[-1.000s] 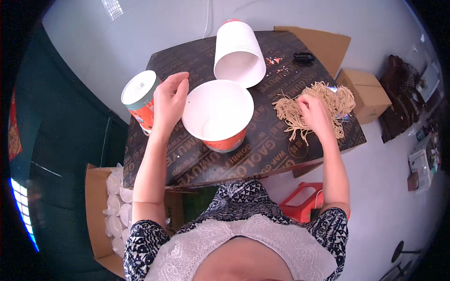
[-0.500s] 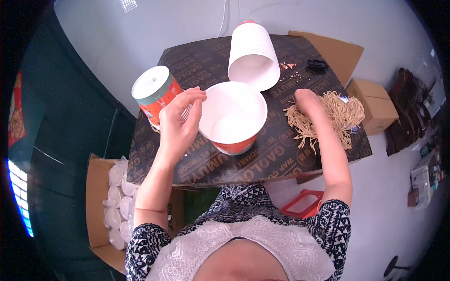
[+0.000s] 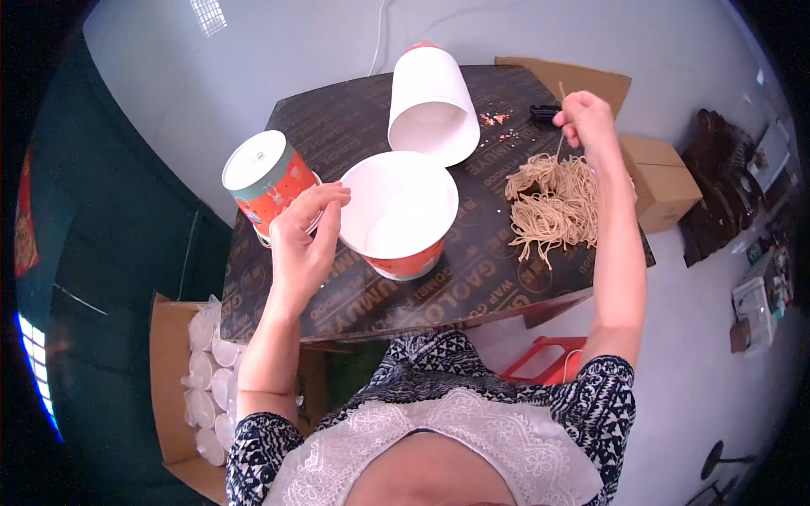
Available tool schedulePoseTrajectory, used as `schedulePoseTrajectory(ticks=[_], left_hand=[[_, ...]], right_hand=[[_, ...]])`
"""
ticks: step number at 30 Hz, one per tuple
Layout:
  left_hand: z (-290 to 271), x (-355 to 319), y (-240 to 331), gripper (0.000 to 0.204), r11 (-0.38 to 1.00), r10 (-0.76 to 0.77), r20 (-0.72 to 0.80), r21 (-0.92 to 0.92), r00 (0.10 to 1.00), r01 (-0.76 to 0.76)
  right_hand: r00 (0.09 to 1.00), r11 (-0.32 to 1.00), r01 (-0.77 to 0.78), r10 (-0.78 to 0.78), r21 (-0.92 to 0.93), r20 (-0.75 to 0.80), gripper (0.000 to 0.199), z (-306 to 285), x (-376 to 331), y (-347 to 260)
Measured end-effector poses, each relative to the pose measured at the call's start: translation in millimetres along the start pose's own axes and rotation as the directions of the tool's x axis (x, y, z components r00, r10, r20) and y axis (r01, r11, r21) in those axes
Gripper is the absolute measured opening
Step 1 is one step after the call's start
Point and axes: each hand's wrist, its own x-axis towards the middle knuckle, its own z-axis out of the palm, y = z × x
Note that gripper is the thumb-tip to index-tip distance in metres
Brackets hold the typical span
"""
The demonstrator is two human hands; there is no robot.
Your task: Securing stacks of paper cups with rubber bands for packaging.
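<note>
1. Table (image 3: 472, 287): dark board top, cups crowd the middle; a careless elbow could shove them off the near edge.
2. Stack of white paper cups (image 3: 432, 105) lies on its side at the back, round, could roll twd the noodles.
3. Open cup (image 3: 401, 215), white inside, red outside, stands centre; left hand (image 3: 302, 244) curls fingers on its rim w/ thumb outside. Too much pull could tip it.
4. Sealed cup (image 3: 263, 175) close behind that hand, easily knocked.
5. Dry noodles (image 3: 553, 207) piled loose on the right; right hand (image 3: 589, 125) pinches a few strands lifted above. Brittle, may snap or drop.
</note>
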Motion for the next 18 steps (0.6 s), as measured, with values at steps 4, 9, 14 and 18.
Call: schedulePoseTrajectory(ticks=[4, 9, 14, 18], left_hand=[[0.0, -1.8, -0.4, 0.015, 1.0, 0.019, 0.021, -0.002, 1.0, -0.019], [0.0, -3.0, 3.0, 0.015, 1.0, 0.025, 0.031, -0.011, 0.999, -0.025], [-0.7, -5.4, 1.7, 0.014, 0.999, 0.039, 0.06, 0.011, 0.997, -0.039], [1.6, -4.8, 4.5, 0.014, 0.997, 0.074, 0.081, 0.02, 0.994, -0.076]], right_hand=[[0.993, 0.994, 0.109, -0.108, 0.02, -0.047, 0.01, -21.0, 4.4, -25.9], [0.943, 0.948, 0.271, -0.296, -0.165, -0.153, 0.015, -29.2, 25.5, -53.2], [0.966, 0.96, 0.25, -0.257, -0.129, -0.042, 0.014, -33.4, 53.6, -92.8], [0.702, 0.782, 0.618, -0.595, -0.078, -0.391, 0.023, -31.8, 32.8, -151.6]])
